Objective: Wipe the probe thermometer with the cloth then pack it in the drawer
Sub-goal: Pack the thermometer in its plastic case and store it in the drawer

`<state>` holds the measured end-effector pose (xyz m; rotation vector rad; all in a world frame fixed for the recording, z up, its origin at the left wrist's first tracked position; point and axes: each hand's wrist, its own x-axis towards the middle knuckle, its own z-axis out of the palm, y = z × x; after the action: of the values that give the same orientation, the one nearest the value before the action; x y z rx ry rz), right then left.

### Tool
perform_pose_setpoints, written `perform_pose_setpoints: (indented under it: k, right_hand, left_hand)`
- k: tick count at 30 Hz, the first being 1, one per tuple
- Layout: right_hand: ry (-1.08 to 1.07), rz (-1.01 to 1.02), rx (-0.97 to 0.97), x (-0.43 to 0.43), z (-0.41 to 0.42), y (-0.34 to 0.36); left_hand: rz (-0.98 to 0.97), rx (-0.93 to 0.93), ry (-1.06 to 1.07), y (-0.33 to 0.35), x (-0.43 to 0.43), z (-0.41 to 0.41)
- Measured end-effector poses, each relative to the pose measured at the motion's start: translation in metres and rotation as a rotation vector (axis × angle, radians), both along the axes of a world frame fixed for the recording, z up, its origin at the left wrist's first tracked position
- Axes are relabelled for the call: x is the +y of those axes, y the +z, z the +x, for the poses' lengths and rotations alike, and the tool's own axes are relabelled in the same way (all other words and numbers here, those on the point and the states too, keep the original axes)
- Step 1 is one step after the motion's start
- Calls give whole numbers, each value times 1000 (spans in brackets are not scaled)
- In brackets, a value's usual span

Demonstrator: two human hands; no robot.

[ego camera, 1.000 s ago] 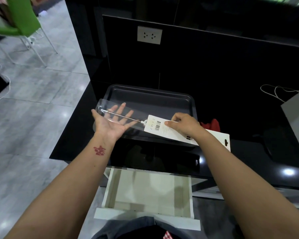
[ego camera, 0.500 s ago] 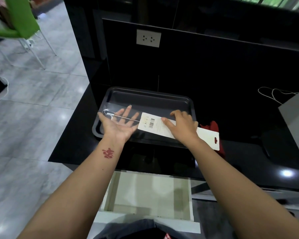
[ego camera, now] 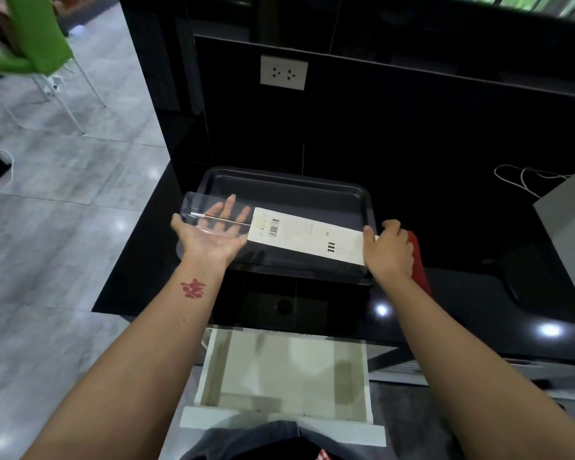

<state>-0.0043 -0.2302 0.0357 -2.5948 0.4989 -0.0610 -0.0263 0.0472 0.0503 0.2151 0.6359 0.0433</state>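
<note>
The probe thermometer sits in its long clear package (ego camera: 299, 235) with a white barcode card; its thin metal probe (ego camera: 219, 218) shows through the clear left end. The package is held level above the dark baking tray (ego camera: 286, 190). My left hand (ego camera: 210, 237) lies palm up under the clear end, fingers spread. My right hand (ego camera: 387, 250) grips the right end of the card. A red cloth (ego camera: 419, 260) lies on the black counter just behind my right hand, partly hidden. The white drawer (ego camera: 283, 373) stands pulled open below, with nothing in it.
A grey box (ego camera: 568, 227) with a white cord (ego camera: 525, 175) stands at the right on the black counter (ego camera: 478, 293). A wall socket (ego camera: 283, 73) is on the dark back panel. A green chair (ego camera: 30, 54) stands on the tiled floor at far left.
My right hand slid from the card's middle to its right end. The package turned more level and shifted slightly right over the tray; my left hand stayed beneath its clear end.
</note>
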Motion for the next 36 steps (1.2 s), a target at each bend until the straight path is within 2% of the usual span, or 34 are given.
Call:
perform_pose_setpoints:
  k: [12,22,25,30,33,36]
  right_hand:
    - [84,155,-193,23,2,6]
    - [99,179,-169,29,4,6]
    - [121,152,-112,29,4,5]
    - [236,6,121,29,3,7]
    - [379,-98,197,35,-1,15]
    - [542,-42,293,38,0,20]
  left_hand:
    - [177,-11,-134,-2,-10,-3]
    - [350,-83,-291,-15,-20,-5]
    - [439,-26,-238,-14,-26,-2]
    - [490,28,-165,-10,-27,0]
    - [526,68,-159,-12,-25,-1]
    - [515,129,-118,-14,-23,0]
